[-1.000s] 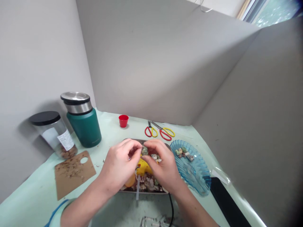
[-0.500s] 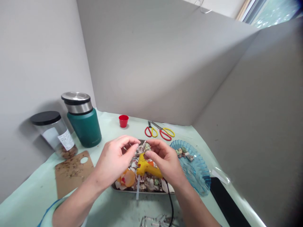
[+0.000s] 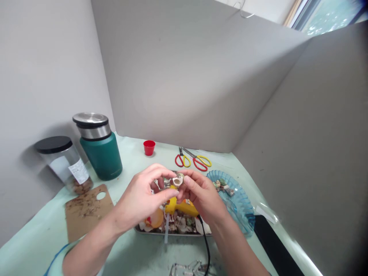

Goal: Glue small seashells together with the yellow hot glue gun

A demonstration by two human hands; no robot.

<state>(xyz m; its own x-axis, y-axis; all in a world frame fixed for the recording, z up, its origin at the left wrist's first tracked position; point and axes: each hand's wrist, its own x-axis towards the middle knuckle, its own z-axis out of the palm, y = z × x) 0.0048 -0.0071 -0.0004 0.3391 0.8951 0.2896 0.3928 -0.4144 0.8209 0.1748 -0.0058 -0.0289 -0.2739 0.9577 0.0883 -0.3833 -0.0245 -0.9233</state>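
Note:
My right hand (image 3: 202, 193) pinches a small shell (image 3: 177, 180), its pale opening turned toward me. Beside it on the left, my left hand (image 3: 146, 191) has its fingers and thumb spread around the shell, a fingertip close to its edge. Both hands are over a metal tray (image 3: 156, 232) full of shells. A yellow glue gun (image 3: 185, 208) lies on those shells, its clear stick pointing toward me and its black cord running down to the front. An orange round piece (image 3: 156, 218) rests at the tray's left side.
A blue scalloped plate (image 3: 240, 207) with several shells stands right of the tray, beside a black strip (image 3: 276, 245). Scissors (image 3: 200, 164) and a red cup (image 3: 149, 148) lie behind. Left are a green flask (image 3: 102, 157), a jar (image 3: 64, 165) and a brown board (image 3: 86, 214).
The shell has been turned so its opening shows. My left thumb has moved right and down, away from its index finger, and the view has shifted slightly.

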